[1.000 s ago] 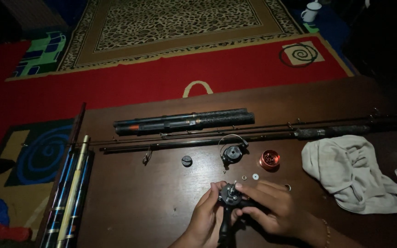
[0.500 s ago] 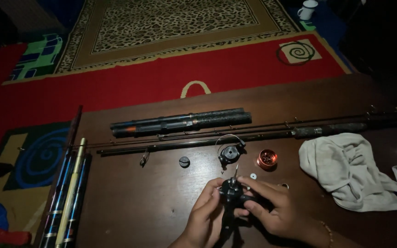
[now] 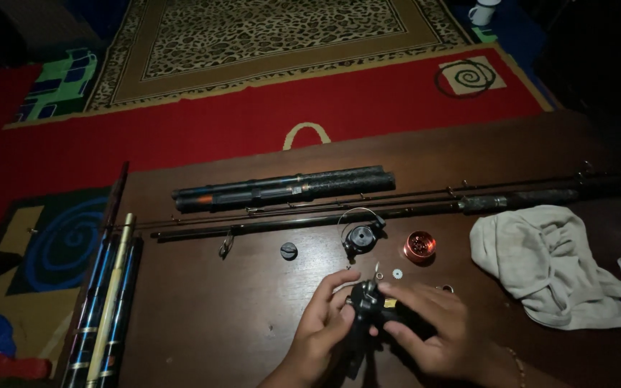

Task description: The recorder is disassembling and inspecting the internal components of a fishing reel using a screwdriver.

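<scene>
The reel body (image 3: 365, 305) is black and compact, with a small gold patch on its right side. It is held just above the near middle of the brown table (image 3: 203, 323), upright, its stem pointing down toward the table edge. A thin shaft with a small washer sticks up from its top.

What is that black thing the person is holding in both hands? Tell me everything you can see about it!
It looks like a black fishing reel body, dark and matte, maybe plastic or metal, with a small yellowish patch on its side. A stem runs down from it toward the person. A thin shaft sticks up from its top. It is held just above the brown wooden table, roughly upright. The left hand grips its left side and the right hand wraps its right side, fingertips on top. Dim light hides finer details.
</scene>
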